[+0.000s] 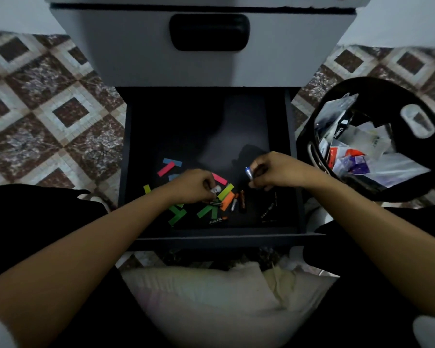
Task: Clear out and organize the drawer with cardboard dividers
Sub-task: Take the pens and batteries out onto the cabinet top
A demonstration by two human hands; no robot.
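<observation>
Dark drawer (186, 121) bed: left hand (194, 184) pinches white battery (216, 189), right hand (274, 172) pinches blue-tipped battery (248, 173); loose batteries (241, 197) between hands, axes front-back, either hand near.

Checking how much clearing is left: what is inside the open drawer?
In the drawer: coloured paper strips and loose batteries near the front. The left hand, pinching a white item, hides some strips; the right hand holds a blue-capped battery. The dark back is unreadable.
</observation>
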